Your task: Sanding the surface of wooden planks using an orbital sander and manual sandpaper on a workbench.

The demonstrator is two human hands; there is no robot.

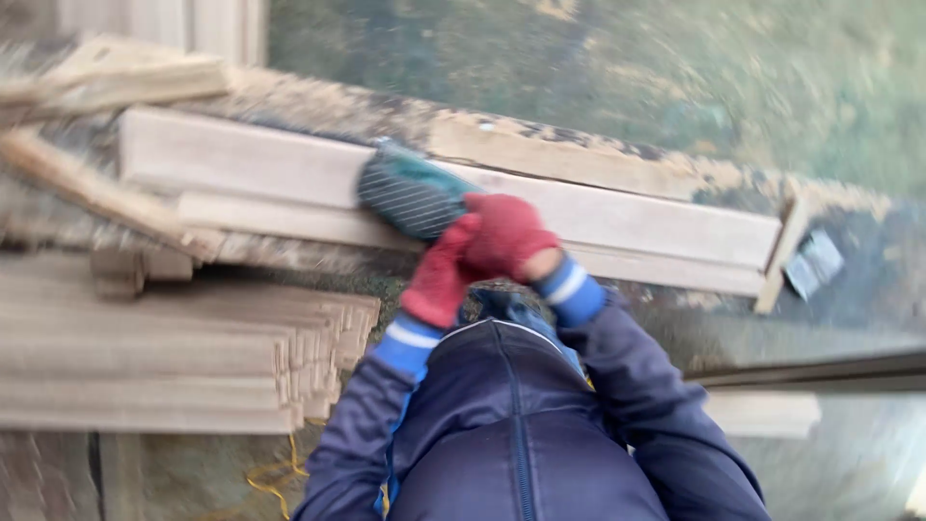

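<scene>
From the head camera, the picture is blurry. In the middle of the frame two hands in red gloves come together. The left hand (439, 275) and the right hand (506, 236) touch each other, and both are closed around the end of a dark green tool (410, 196). The tool is rounded with thin pale lines on it; the blur hides what kind of tool it is. It rests on a long pale wooden plank (241, 159) that runs from the upper left toward the right side. Blue and white cuffs and dark blue jacket sleeves fill the bottom middle. At the lower left lies a stack of thin wooden boards (145, 357). A yellow cord (275, 478) lies on the ground below the stack. A small grey block (815, 262) sits at the right, near the plank's end.
</scene>
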